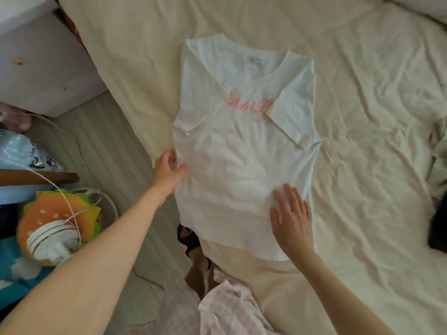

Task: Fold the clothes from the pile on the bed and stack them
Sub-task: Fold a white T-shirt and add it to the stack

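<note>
Soft, dim, warm daylight, no hard shadows. White t-shirt (244, 151) between the hands is the brightest area, near blown out, fabric detail washed. Faint shadow under right hand (291, 218). Overall soft focus; motion blur on clutter left of left hand (169, 170). Wide-angle bending at frame edges.

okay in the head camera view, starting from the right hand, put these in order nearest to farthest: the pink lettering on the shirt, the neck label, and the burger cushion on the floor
From the right hand, flat on the white shirt:
1. Pink lettering, on the chest, above the hand.
2. Neck label, inside the collar at the shirt's far end.
3. Burger cushion, on the floor, far left.
</note>
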`<state>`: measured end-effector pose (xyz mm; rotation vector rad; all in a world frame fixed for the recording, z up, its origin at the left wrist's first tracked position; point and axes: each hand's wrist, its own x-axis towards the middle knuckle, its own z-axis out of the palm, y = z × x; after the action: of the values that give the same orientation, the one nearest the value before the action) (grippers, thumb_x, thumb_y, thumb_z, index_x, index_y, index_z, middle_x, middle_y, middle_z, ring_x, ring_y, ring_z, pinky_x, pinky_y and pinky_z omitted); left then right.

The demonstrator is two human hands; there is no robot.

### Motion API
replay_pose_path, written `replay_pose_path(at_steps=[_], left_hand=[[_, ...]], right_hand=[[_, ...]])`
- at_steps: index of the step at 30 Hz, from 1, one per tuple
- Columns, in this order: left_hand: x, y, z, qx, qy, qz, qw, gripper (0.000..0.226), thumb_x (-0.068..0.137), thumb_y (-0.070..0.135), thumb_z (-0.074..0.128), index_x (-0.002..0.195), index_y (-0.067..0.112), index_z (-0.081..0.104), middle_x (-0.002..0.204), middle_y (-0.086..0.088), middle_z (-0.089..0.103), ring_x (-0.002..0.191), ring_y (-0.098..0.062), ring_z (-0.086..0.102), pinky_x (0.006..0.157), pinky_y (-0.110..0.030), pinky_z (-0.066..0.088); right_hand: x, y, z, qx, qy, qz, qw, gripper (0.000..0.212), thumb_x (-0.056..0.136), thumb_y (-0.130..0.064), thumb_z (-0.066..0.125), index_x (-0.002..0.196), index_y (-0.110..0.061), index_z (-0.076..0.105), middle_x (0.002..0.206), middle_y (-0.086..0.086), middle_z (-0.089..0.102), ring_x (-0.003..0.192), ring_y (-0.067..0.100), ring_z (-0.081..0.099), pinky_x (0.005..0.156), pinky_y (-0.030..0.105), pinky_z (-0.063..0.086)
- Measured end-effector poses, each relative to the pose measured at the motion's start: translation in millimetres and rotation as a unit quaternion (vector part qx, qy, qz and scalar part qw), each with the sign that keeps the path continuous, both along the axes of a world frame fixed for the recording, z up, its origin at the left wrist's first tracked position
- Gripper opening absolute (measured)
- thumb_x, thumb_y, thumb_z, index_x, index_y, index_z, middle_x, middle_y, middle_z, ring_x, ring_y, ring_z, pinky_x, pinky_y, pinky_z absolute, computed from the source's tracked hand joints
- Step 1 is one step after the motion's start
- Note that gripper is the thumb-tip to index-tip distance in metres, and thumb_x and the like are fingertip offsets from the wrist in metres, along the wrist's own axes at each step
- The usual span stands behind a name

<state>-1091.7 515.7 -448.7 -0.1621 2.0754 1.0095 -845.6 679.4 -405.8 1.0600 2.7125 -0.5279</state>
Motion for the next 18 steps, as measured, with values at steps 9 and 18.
replay_pose_path(at_steps=[9, 18], left_hand=[[52, -46, 21, 0.028, -0.172, -0.107, 0.979, 0.026, 0.089, 0.026, 0.063, 0.113, 0.02, 0.058, 0.102, 0.009, 0.065, 0.091, -0.006, 0.06, 0.069, -0.019, 0.044], [109, -101, 41, -0.037, -0.146, 0.018, 0.988, 0.018, 0.095, 0.015, 0.053, 0.106, 0.002, 0.059, 0.111, -0.018, 0.063, 0.094, -0.026, 0.058, 0.084, -0.036, 0.05]], right_hand=[[57, 11, 1, -0.189, 0.01, -0.398, 0.898, 0.045, 0.084, -0.017, 0.065, 0.125, -0.004, 0.05, 0.117, 0.013, 0.058, 0.098, 0.026, 0.054, 0.084, 0.036, 0.042], [98, -1, 15, -0.396, 0.049, -0.546, 0.737, 0.013, 0.088, -0.01, 0.062, 0.097, -0.001, 0.061, 0.084, 0.011, 0.06, 0.067, 0.022, 0.055, 0.065, 0.033, 0.051]])
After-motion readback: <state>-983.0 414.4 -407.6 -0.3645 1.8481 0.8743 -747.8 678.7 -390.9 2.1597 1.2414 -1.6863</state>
